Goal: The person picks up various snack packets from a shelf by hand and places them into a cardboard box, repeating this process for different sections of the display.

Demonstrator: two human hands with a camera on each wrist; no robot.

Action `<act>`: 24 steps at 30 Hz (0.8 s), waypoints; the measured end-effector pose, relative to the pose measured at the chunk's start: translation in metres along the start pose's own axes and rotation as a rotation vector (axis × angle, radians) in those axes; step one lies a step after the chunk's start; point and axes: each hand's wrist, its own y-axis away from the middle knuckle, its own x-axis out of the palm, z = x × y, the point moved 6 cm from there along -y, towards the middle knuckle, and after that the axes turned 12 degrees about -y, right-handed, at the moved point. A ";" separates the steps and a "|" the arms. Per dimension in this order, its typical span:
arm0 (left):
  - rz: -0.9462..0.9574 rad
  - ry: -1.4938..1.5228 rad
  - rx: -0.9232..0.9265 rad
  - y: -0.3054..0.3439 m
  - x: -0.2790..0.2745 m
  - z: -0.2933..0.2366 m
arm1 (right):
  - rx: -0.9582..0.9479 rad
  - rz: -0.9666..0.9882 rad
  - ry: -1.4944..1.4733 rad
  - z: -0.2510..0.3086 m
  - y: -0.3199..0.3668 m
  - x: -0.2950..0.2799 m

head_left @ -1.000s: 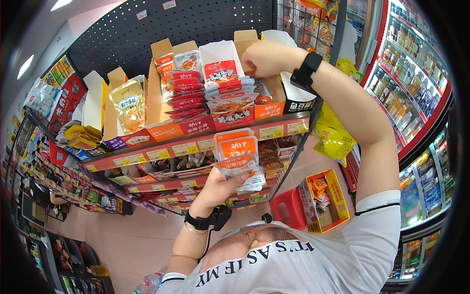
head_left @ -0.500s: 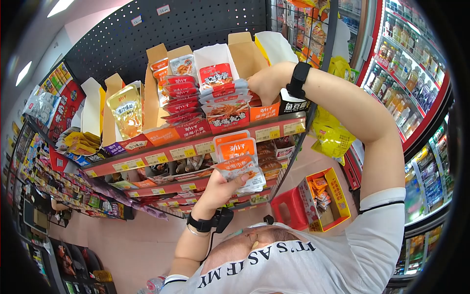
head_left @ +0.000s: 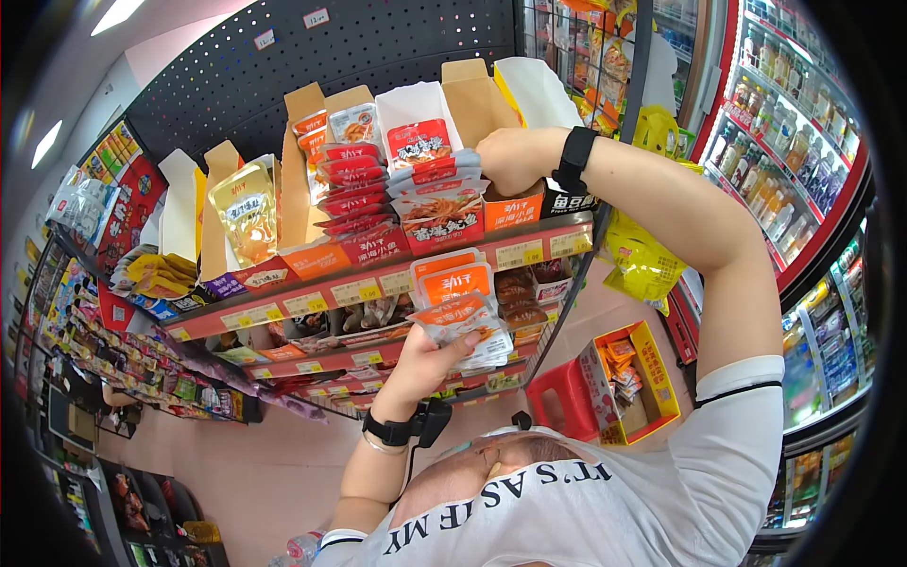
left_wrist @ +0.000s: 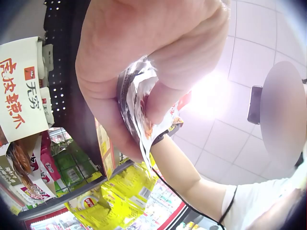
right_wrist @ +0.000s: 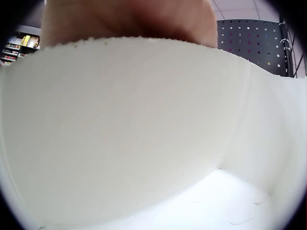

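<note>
My left hand (head_left: pixel 422 363) grips a small stack of orange-and-white snack packets (head_left: pixel 455 286), held in front of the shelf with the thumb across the lower front. In the left wrist view the fingers and thumb pinch these packets (left_wrist: pixel 139 96) from both sides. My right hand (head_left: pixel 521 159) reaches down into an orange-fronted display box (head_left: pixel 513 214) on the top shelf; its fingertips are hidden inside, and I cannot tell what they hold. A pale cardboard wall (right_wrist: pixel 120 120) fills most of the right wrist view below that hand.
Left of that box stand a box of red-and-silver packets (head_left: pixel 439 210) and a row of red packets (head_left: pixel 354 189). A black-fronted box (head_left: pixel 571 204) sits to the right. Yellow bags (head_left: pixel 642 260) hang at the shelf's end. On the floor are a red stool (head_left: pixel 563 402) and an open carton (head_left: pixel 652 378).
My right hand has lowered from the box's back flap deeper into the box, its fingers passing out of sight. The left hand keeps its packets in nearly the same place.
</note>
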 end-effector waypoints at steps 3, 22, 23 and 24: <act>0.013 -0.008 -0.021 0.000 0.004 -0.003 | 0.056 0.015 -0.046 -0.004 -0.001 0.000; 0.126 -0.088 0.092 -0.019 0.022 0.002 | 0.321 -0.571 -0.471 0.079 0.153 -0.106; 0.146 -0.081 0.066 -0.021 0.026 0.005 | 0.304 -0.611 -0.565 0.083 0.172 -0.097; 0.184 -0.065 0.053 -0.024 0.033 0.007 | 0.070 -0.732 -0.549 0.054 0.185 -0.062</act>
